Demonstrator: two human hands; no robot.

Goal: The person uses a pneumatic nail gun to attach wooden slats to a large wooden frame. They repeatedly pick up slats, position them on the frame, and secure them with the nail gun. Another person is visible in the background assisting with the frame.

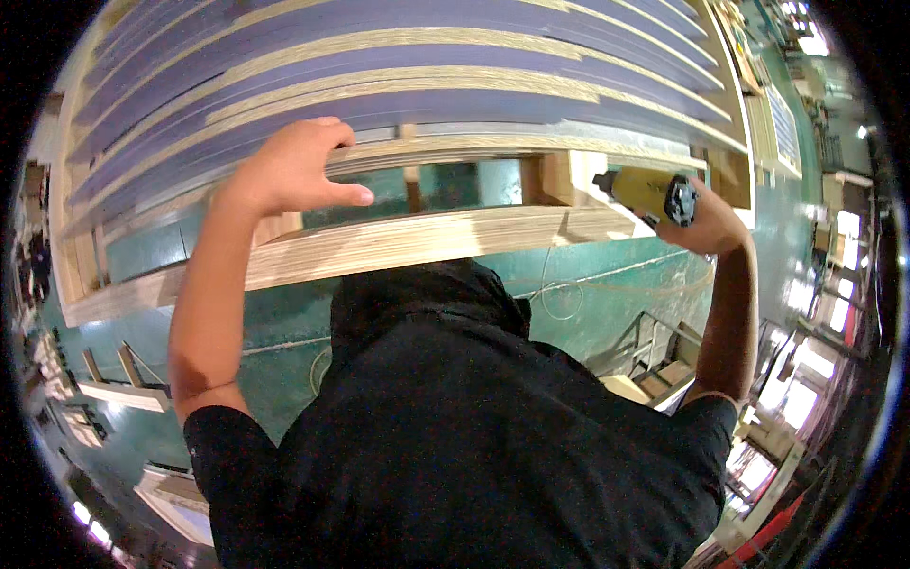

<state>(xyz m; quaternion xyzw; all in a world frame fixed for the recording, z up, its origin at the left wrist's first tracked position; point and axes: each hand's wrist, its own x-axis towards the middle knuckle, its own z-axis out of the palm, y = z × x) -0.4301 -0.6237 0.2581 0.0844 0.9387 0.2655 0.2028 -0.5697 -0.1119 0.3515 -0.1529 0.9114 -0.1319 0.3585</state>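
My left hand is open over the near left part of a pale wooden frame. Its thumb and fingers are spread, with nothing seen between them. My right hand grips a yellow-and-black drill-shaped power tool near the frame's right end. The tool's dark tip points left, beside a wooden block between the rails; I cannot tell whether it touches. The near rail runs across in front of me. Beyond it lie long wood strips with bluish-purple panels between them.
Short cross pieces span the gap behind the near rail. A thin hose or cord loops on the green floor. At the lower right stands a metal-framed rack with boards. More wood pieces lie at the left.
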